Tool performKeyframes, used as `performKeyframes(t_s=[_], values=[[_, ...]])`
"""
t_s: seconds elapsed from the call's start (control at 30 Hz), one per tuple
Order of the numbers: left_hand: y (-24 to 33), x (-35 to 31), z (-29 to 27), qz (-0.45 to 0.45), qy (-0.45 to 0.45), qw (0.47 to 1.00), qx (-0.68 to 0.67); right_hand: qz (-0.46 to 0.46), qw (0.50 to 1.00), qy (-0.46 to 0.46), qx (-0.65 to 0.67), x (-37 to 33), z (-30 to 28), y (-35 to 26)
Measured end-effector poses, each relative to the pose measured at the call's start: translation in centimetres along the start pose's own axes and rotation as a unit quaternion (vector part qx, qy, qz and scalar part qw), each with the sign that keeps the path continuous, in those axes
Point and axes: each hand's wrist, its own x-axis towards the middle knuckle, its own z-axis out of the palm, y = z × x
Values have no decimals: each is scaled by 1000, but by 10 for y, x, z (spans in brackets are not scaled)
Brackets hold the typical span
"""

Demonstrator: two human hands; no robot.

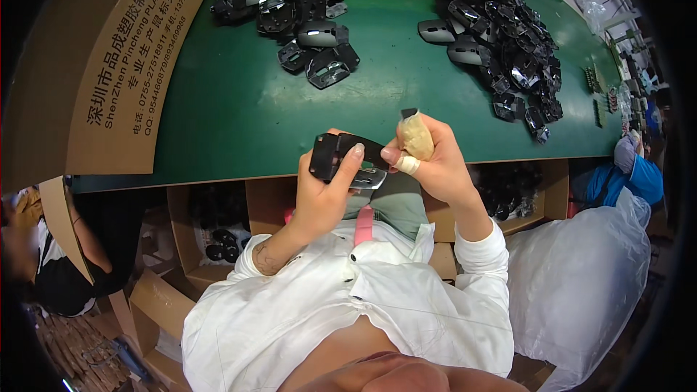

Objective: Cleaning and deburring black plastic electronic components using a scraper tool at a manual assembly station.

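Observation:
My left hand [319, 199] is closed around a black plastic computer mouse shell [330, 156], its thumb lying across the top. A shiny metallic-looking part [369, 177] shows at the shell's lower side. My right hand [444, 167] is closed, its thumb tip against the shell's right end. In its fingers is a tan, tape-wrapped piece [416, 138] with a dark flat tip pointing away from me; what lies inside the wrapping is hidden. A pale band goes round my right thumb. Both hands are above the near table edge.
On the green table [239, 116] lie a left pile of black mouse shells [319, 33] and a larger right pile [508, 51]. A cardboard box [123, 65] stands at the left. Below the edge are open boxes of dark parts [225, 243]; a translucent plastic bag [581, 268] bulges at the right.

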Motion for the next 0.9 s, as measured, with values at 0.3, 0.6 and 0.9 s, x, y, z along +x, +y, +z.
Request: performKeyframes(t_s=[0.3, 0.6, 0.9], values=[[9, -1, 0, -144, -3, 975, -171, 77, 983, 28, 164, -2, 6, -20], [2, -2, -5, -208, -111, 920, -313, 58, 974, -5, 219, -7, 8, -15], [-17, -2, -7, -337, -214, 590, -702, 31, 960, 8, 277, -10, 17, -28]])
